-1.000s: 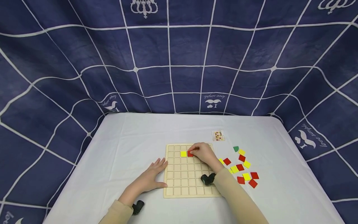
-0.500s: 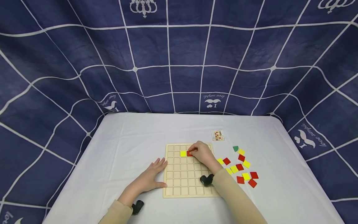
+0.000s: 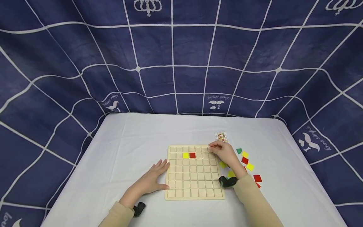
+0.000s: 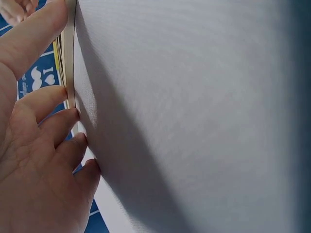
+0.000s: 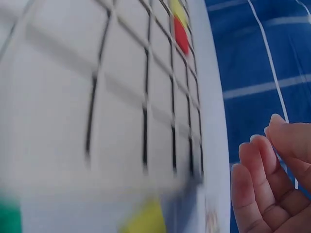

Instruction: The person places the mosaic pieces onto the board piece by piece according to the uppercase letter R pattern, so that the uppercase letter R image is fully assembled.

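A pale wooden grid board (image 3: 194, 183) lies on the table. Side by side in its second row from the back are a yellow square tile (image 3: 185, 155) and a red square tile (image 3: 192, 155). My left hand (image 3: 153, 178) rests against the board's left edge with thumb and fingers spread; the left wrist view shows fingertips (image 4: 65, 92) right at that edge. Over the board's back right corner is my right hand (image 3: 225, 153), its fingers loosely bent. Nothing shows between the right thumb and fingers (image 5: 252, 160) in the right wrist view.
Right of the board lie several loose red and yellow tiles (image 3: 250, 166), partly hidden by the right forearm. A green piece (image 3: 239, 151) lies behind them. A small card printed with a coloured grid (image 3: 221, 136) is behind the board. A blue curtain (image 3: 190, 78) surrounds the table.
My right hand has let go of the red tile, which stays beside the yellow one, and has moved right to the board's back right corner. The left hand has not moved.
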Tool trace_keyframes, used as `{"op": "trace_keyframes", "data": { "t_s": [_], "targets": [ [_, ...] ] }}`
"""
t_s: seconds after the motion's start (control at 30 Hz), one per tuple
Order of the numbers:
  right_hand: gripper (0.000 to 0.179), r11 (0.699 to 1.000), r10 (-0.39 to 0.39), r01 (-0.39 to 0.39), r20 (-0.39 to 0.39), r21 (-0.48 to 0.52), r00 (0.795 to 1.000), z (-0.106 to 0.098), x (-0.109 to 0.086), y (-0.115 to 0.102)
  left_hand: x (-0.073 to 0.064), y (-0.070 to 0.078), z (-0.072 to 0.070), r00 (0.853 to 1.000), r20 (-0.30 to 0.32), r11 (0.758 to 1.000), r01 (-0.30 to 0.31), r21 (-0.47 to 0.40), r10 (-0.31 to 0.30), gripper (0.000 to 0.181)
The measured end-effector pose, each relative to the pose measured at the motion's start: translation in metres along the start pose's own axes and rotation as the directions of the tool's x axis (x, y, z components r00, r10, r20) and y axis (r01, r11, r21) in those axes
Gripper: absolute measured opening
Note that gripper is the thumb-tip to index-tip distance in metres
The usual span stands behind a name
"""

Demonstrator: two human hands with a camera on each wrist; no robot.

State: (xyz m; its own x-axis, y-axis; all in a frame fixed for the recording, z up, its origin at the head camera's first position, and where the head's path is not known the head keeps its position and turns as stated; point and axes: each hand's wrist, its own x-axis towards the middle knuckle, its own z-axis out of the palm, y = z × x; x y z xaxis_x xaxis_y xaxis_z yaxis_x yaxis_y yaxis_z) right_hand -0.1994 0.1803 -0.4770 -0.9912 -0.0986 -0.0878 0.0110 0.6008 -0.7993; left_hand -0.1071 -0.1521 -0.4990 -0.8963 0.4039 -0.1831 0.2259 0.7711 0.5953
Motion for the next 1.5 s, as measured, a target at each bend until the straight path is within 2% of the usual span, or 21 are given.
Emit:
{"op": "trace_keyframes", "data": {
  "t_s": [0.27,0.47,0.63,0.9,1.13,1.5],
  "targets": [
    [0.027,0.991,0.106,-0.114,-0.116,-0.064,0.988,-0.050,-0.012,0.039,0.000,0.001,0.000,1.000,-0.001,1.000,0.006,0.002,-0.006,0.094],
    [0.030,0.968,0.196,-0.218,-0.164,-0.123,0.967,-0.069,-0.028,0.063,0.000,0.003,0.000,1.000,0.001,1.000,0.007,0.004,-0.007,0.094],
    [0.036,0.953,0.265,-0.287,-0.190,-0.099,0.945,-0.076,-0.034,0.077,0.000,0.001,0.000,1.000,0.000,1.000,-0.009,0.008,0.009,0.093],
    [0.041,0.936,0.339,-0.350,-0.165,-0.044,0.926,-0.080,-0.033,0.087,0.000,-0.001,0.002,1.000,0.000,1.000,-0.006,0.005,0.006,0.094],
    [0.040,0.941,0.313,-0.329,-0.161,-0.082,0.936,-0.081,-0.030,0.090,0.000,0.000,0.003,1.000,-0.004,1.000,-0.002,-0.001,0.002,0.094],
    [0.037,0.918,0.345,-0.364,-0.141,-0.154,0.928,-0.084,-0.023,0.091,0.000,0.001,0.001,1.000,-0.001,1.000,0.004,0.000,-0.004,0.094]
  ]
}}
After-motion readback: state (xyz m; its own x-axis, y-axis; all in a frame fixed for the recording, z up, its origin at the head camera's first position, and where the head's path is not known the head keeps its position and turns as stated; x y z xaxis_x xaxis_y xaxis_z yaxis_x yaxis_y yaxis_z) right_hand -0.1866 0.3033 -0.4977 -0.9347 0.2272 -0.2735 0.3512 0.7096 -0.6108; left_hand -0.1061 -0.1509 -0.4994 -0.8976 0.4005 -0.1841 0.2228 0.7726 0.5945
